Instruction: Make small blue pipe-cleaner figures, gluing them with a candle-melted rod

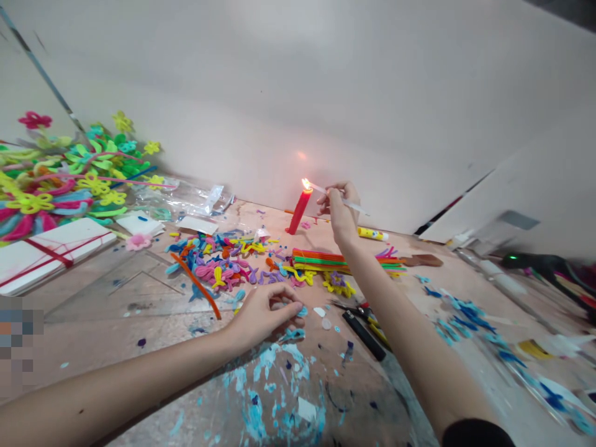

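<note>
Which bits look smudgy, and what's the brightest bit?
Head view, middle: the candle flame glows brightest, with a faint reddish spot above it; head view, right: the blue pieces look smeared; head view, centre: the red candle looks sharper.

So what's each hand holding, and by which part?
Right hand: clear stick, around its middle. Left hand: at a blue piece; hold unclear.

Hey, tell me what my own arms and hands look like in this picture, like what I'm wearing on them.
Your left hand and right hand are both ungloved, with no watch or bracelet showing. Both forearms are bare. A black sleeve edge shows near your right elbow, and a small dark spot marks the left forearm.
</note>
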`<state>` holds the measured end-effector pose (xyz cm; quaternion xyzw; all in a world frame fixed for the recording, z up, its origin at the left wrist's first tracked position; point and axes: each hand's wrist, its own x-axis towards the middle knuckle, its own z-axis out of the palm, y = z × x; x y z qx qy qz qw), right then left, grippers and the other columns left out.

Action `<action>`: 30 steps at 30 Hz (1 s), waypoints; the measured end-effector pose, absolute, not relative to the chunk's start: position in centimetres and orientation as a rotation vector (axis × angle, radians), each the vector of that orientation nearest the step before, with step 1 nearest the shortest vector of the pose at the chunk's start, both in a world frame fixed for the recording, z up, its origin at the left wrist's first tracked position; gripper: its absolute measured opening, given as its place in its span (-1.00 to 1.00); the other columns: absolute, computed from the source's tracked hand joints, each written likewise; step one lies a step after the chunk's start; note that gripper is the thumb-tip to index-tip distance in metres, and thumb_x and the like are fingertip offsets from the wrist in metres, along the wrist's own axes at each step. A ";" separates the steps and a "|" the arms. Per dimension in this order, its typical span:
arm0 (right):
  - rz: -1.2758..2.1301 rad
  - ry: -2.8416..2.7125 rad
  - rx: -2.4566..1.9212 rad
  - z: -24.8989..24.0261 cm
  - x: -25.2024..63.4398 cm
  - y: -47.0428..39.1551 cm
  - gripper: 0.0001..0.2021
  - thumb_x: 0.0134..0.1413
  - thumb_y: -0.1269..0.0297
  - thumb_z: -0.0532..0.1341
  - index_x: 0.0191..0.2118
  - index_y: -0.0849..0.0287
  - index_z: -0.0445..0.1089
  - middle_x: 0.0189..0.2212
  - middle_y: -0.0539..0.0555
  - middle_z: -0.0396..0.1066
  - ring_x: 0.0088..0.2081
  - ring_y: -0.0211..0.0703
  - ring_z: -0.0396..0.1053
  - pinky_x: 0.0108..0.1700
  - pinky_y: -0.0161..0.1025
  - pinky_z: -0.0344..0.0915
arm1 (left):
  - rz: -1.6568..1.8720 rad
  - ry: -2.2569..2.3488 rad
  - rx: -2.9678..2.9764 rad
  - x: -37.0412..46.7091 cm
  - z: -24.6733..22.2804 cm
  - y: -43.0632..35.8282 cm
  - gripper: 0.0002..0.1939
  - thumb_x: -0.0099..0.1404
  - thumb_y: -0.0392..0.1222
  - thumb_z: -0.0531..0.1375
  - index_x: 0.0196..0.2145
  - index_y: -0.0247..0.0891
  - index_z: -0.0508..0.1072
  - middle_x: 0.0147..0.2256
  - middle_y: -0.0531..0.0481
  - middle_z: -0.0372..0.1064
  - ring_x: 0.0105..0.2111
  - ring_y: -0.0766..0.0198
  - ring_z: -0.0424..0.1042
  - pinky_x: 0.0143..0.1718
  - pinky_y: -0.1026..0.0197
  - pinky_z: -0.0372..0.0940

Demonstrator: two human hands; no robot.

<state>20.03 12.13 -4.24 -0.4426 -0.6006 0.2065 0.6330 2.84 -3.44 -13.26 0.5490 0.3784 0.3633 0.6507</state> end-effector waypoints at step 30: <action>0.584 -1.268 -0.915 -3.7 20.1 11.4 -0.96 0.03 0.33 0.12 -0.34 0.07 0.24 -0.57 -0.10 0.34 -0.58 -0.36 0.29 -0.52 -0.37 0.30 | 0.816 0.883 1.233 3.0 -13.0 -3.5 -0.70 0.22 0.03 0.28 -0.32 -0.28 0.40 -0.42 -0.12 0.57 -0.40 0.18 0.59 -0.53 0.34 0.32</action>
